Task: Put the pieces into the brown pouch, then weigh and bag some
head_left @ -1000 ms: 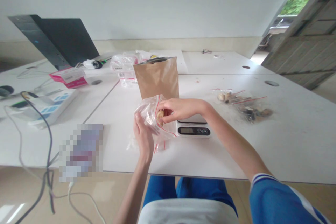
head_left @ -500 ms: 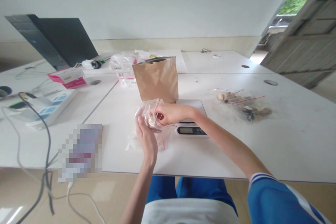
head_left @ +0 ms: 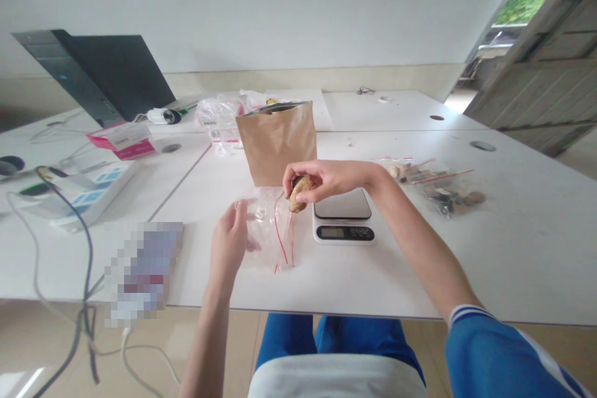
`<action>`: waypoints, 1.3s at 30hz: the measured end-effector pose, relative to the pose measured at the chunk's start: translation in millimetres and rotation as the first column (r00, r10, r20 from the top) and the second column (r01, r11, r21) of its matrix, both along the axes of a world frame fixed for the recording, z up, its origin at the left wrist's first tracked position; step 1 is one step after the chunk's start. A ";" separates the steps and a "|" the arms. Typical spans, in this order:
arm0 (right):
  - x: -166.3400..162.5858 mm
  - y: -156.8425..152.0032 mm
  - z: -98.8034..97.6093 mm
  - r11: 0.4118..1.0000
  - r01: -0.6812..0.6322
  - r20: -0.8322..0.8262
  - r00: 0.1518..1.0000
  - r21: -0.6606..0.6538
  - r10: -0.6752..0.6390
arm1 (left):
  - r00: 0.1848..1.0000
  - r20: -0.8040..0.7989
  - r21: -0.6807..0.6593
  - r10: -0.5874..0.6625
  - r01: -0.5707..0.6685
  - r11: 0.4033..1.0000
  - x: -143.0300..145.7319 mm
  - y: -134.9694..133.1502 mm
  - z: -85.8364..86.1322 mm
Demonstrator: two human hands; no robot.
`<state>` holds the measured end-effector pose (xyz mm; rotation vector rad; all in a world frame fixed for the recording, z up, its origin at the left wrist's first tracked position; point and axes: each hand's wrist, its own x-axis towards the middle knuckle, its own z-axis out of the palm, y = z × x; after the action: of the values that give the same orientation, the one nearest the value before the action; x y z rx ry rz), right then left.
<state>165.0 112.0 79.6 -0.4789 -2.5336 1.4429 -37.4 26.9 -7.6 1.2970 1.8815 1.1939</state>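
My right hand (head_left: 326, 178) pinches a small tan lump (head_left: 300, 192) just above and left of the digital kitchen scale (head_left: 342, 216). My left hand (head_left: 227, 245) holds the left side of a clear zip bag with a red seal line (head_left: 270, 230), which lies flat on the white table (head_left: 420, 261). The lump hangs over the bag's mouth edge, outside the bag. A brown paper pouch (head_left: 277, 140) stands upright directly behind the bag and my right hand.
Filled clear bags of small brownish pieces (head_left: 433, 186) lie to the right of the scale. More plastic bags (head_left: 219, 118) sit behind the pouch. At left are a pink box (head_left: 122, 140), a white-and-blue box (head_left: 88, 189), a dark laptop (head_left: 107, 74) and cables (head_left: 69, 249).
My right hand has pulled out of the zip bag with the tan lump and risen toward the scale. My left hand has slid left, and the bag now lies flatter on the table.
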 end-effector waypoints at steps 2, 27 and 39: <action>5.3 -0.4 4.2 0.999 0.007 -0.014 1.000 -0.035 -0.007 | 0.961 -0.276 -0.059 0.009 -0.027 0.998 1.1 2.9 -6.0; 15.3 72.9 12.2 0.306 0.897 -0.753 0.436 0.318 -0.494 | 0.519 -0.800 -0.078 -0.302 0.408 0.910 26.0 7.9 -66.2; -9.9 121.9 -14.4 0.328 0.842 -0.620 0.538 0.429 -0.571 | 0.586 -0.749 -0.052 -0.309 0.414 0.909 25.3 9.6 -66.4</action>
<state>155.1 233.9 65.2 -0.9274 -1.8580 0.1359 -12.1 36.5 -74.0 2.3892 1.8870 0.5794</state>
